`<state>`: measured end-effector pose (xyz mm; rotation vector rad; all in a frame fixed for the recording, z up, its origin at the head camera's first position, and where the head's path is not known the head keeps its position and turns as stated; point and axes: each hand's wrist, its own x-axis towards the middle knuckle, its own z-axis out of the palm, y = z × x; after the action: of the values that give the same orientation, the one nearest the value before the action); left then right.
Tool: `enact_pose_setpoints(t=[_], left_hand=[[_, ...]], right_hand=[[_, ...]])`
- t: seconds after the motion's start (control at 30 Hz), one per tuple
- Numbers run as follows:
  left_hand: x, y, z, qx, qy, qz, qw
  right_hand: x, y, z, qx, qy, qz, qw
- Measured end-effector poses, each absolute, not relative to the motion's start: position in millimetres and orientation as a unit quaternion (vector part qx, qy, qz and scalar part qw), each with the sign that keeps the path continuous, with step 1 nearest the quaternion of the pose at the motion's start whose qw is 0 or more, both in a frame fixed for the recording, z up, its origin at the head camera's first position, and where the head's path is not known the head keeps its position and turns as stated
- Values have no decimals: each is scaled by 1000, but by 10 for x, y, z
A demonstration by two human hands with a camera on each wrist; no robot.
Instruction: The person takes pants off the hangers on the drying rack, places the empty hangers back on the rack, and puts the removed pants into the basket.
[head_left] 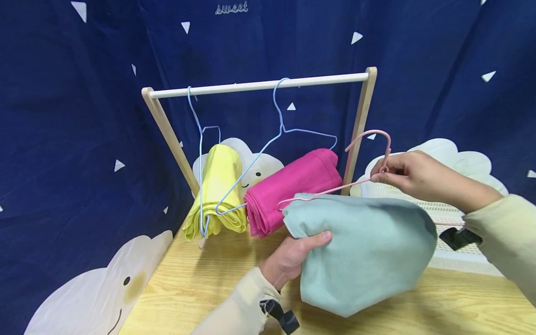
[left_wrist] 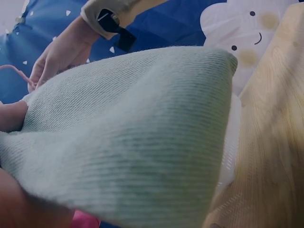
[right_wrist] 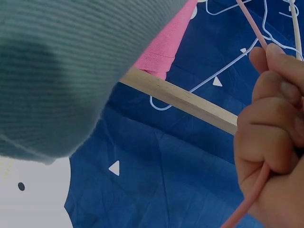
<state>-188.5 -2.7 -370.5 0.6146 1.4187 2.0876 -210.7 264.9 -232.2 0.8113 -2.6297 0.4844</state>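
The right grip pinches the pink hanger at the base of its hook, thumb and fingers pressed together on the wire, while the left grip has the edge of a pale green cloth caught between a thumb laid on top and the fingers underneath. The cloth is held up in front of the rack's right end, over the wooden surface. It's a soft, greyish sea-green thing, smooth at first glance (up close, fine ribbed lines run right across it), rounded at the far side and drooping to a blunt corner at the bottom. One pink arm slants down to the cloth's upper left edge; the lower bar seems to lie under the fabric, though from here I can't be certain.

Just behind, two blue hangers hang on the white bar of the rack, one bearing a folded yellow cloth, the other a folded magenta cloth. A white basket shows partly past the green cloth's right edge, and a navy curtain dotted with white triangles closes off the back.
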Motion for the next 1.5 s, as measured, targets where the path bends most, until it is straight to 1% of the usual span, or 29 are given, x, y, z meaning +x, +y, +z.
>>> enact_pose_setpoints(t=[0.37, 0.57, 0.77, 1.0, 1.17, 1.37, 1.5], left_hand=[[-1845, -33, -3694, 213, 531, 775, 270], [-1829, -42, -3668, 207, 538, 777, 255], [-1834, -40, -3663, 211, 535, 778, 253], [-1840, -32, -3672, 222, 535, 776, 249], [-1842, -35, -3657, 225, 535, 775, 250], [-1844, -39, -3638, 226, 532, 780, 240], [-1836, -47, -3625, 221, 534, 778, 245]], right_hand=[[-2123, 2654, -2337, 287, -927, 157, 183], [-2115, 2683, -2340, 285, -925, 152, 198], [-2122, 2684, -2345, 287, -925, 162, 190], [-2114, 2738, -2361, 279, -926, 160, 197], [-2122, 2745, -2348, 272, -930, 157, 193], [-2129, 2738, -2334, 266, -930, 160, 196], [-2127, 2738, -2341, 264, -931, 156, 198]])
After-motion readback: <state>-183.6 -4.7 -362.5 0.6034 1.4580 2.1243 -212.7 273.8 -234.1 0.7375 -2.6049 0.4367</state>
